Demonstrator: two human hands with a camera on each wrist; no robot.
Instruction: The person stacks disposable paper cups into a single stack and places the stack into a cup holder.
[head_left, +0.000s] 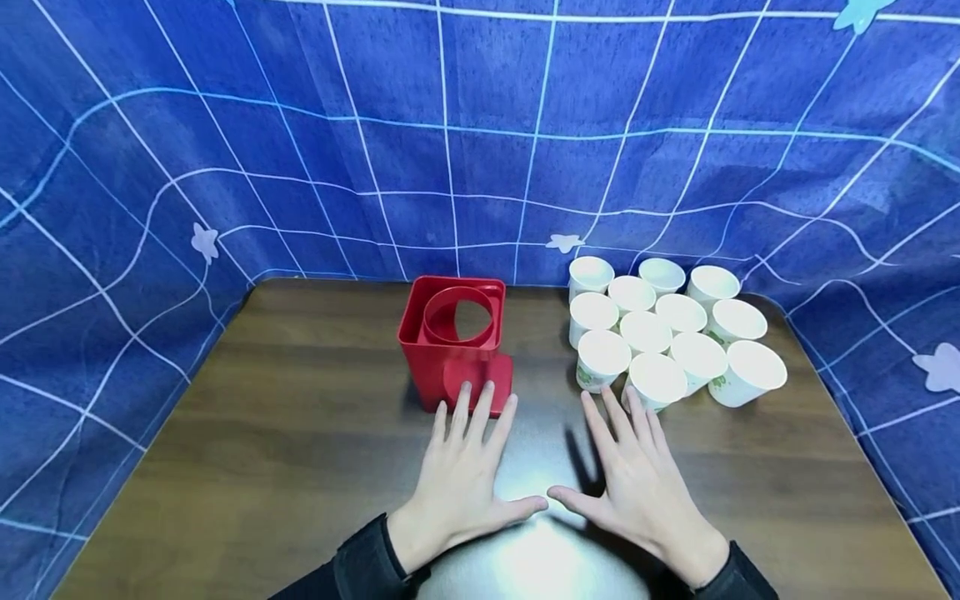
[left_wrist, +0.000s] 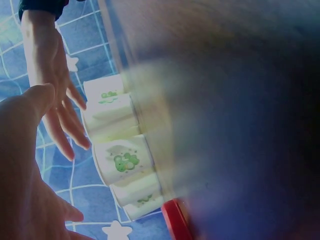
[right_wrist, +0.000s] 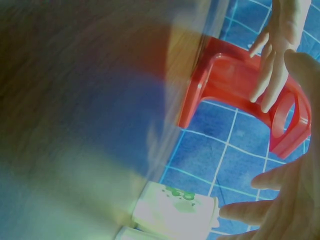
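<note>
Backdrop cloth (head_left: 487, 167): blue, printed with a wavy grid in white and light blue; seen behind the desk and at both sides.
Desk (head_left: 262, 433): brown wood grain; a bright glare is thrown back between the wrists.
White paper cups (head_left: 646, 333): twelve counted, packed close in four files of three at the desk's far right; all stood upright, mouths up; green animal prints shown in the left wrist view.
Red plastic stand (head_left: 457, 354): placed at the far middle of the desk, left of the cups; topped by a round ring, with a flat plate at the front.
Left hand (head_left: 461, 483): fingers straight and spread apart, nothing held; fingertips overlap the stand's front in the head view; contact cannot be told.
Right hand (head_left: 641, 487): fingers likewise straight and apart, nothing held; fingertips reach the front cups' edge; contact cannot be told.
Thumbs: pointed toward each other, a narrow gap left between.
Sleeves (head_left: 367, 558): dark, at both wrists.
</note>
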